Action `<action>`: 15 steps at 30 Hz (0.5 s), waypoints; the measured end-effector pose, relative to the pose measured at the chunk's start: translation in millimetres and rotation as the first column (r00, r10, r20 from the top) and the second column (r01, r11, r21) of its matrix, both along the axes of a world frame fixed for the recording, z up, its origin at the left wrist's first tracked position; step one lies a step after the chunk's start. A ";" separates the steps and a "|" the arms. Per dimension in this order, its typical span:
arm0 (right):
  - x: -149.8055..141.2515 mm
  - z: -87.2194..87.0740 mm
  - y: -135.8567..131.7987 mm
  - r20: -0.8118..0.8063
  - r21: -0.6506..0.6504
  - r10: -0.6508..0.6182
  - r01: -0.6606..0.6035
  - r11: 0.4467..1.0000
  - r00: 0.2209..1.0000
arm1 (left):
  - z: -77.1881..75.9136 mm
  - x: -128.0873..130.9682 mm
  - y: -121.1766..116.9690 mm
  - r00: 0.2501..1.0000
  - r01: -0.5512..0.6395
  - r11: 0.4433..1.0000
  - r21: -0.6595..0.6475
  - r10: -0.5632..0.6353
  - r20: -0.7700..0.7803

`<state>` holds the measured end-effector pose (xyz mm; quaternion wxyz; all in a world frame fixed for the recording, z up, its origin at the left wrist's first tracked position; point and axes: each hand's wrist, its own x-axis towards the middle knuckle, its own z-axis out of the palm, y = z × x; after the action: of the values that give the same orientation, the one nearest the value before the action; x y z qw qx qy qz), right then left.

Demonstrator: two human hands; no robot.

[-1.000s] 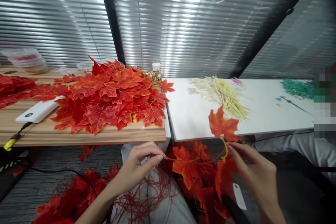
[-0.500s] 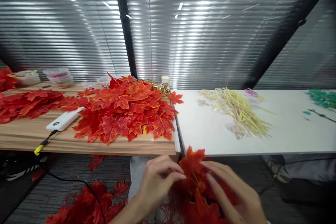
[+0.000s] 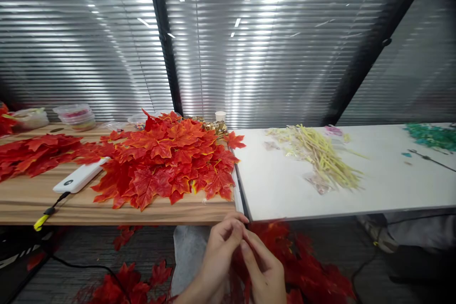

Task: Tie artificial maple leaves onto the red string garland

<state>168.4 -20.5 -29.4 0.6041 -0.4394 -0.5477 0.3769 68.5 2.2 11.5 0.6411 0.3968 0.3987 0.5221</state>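
Observation:
My left hand (image 3: pixel 221 249) and my right hand (image 3: pixel 262 266) meet at the fingertips just below the front edge of the tables. Both are closed in a pinch, and what lies between the fingers is too small or hidden to make out. Behind and to the right of my right hand hangs a blurred bunch of red artificial maple leaves (image 3: pixel 306 261). On the wooden table a large pile of red maple leaves (image 3: pixel 171 156) with orange-yellow edges lies ahead of my left hand.
A white power bank (image 3: pixel 80 175) with a cable rests on the wooden table (image 3: pixel 142 217). Yellow strips (image 3: pixel 324 156) and green pieces (image 3: pixel 432 135) lie on the white table (image 3: pixel 388 175). Plastic tubs (image 3: pixel 74 116) and a paper cup (image 3: pixel 220 116) stand behind. More red leaves (image 3: pixel 121 285) are below.
My right hand has moved left and its fingers have closed against my left fingertips. The leaf bunch between my hands has dropped lower and to the right. The view has tilted slightly upward.

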 end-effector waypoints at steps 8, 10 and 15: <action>3.8 -9.7 1.9 -0.005 -0.009 -0.129 0.129 0.992 0.992 | -3.1 -1.3 12.0 0.928 0.190 0.974 0.121 -0.138 -0.346; 6.6 -10.5 1.3 0.002 -0.021 -0.136 0.136 0.990 0.991 | -1.1 -13.0 30.8 0.763 0.182 0.929 0.321 0.073 -0.642; 9.0 -11.7 -2.0 -0.024 -0.016 -0.137 0.136 0.991 0.990 | 3.3 -39.6 97.4 0.491 0.022 0.873 0.487 0.415 -0.766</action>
<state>177.5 -22.5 -41.1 0.6319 -0.4756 -0.5061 0.3440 28.9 99.6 14.9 0.1893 0.6829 0.5777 0.4051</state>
